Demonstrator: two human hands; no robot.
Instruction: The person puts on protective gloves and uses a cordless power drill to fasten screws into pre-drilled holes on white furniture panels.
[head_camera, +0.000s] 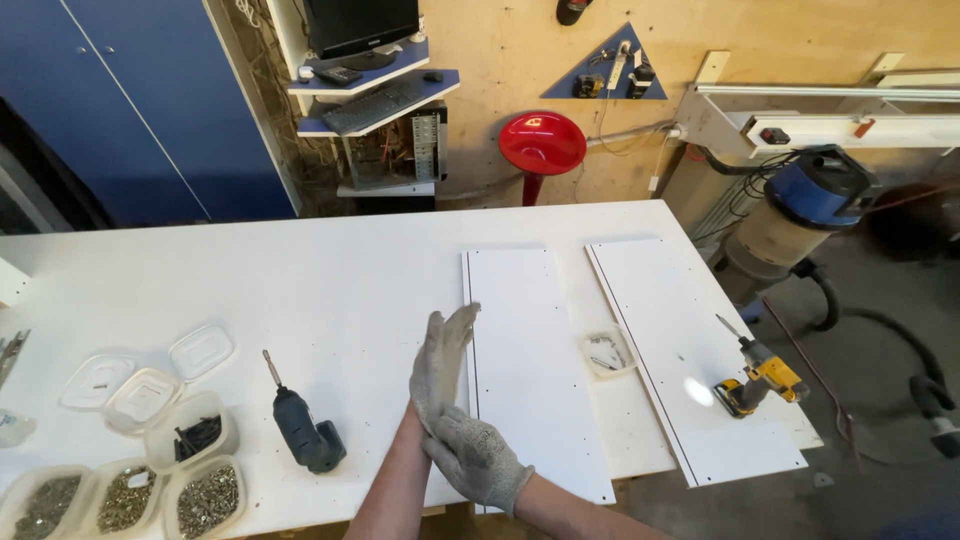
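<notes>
At the near edge of the white worktable (330, 270), two gloved hands together: left hand (441, 365) raised with fingers straight and spread flat, empty; right hand (478, 458) wrapped over the left wrist, seemingly tugging the grey work glove (445, 352) snug, so closed on the cuff rather than on any tool. Just right of the hands, touching nothing but the table, a long white panel (535, 370) laid flat, rows of small drilled holes along its edges, near end jutting past the table edge. Just left, a dark green cordless driver (305, 430) resting on its side, bit pointing away, within easy reach. Further left, a cluster of clear plastic tubs (160, 450) holding screws and fittings, lids (150, 375) set loose beside them. Between the first panel and a second white panel (700, 370), a small shallow tray (607, 352) with a few bits of hardware. On that second panel, a yellow cordless drill (758, 378) lying on its side, well apart from the hands. Nothing between the hands and the nearer panel. Beyond the table, a red stool (541, 145), a shelf with a keyboard (375, 103), and a blue shop vacuum (800, 215) with hose on the floor at right
</notes>
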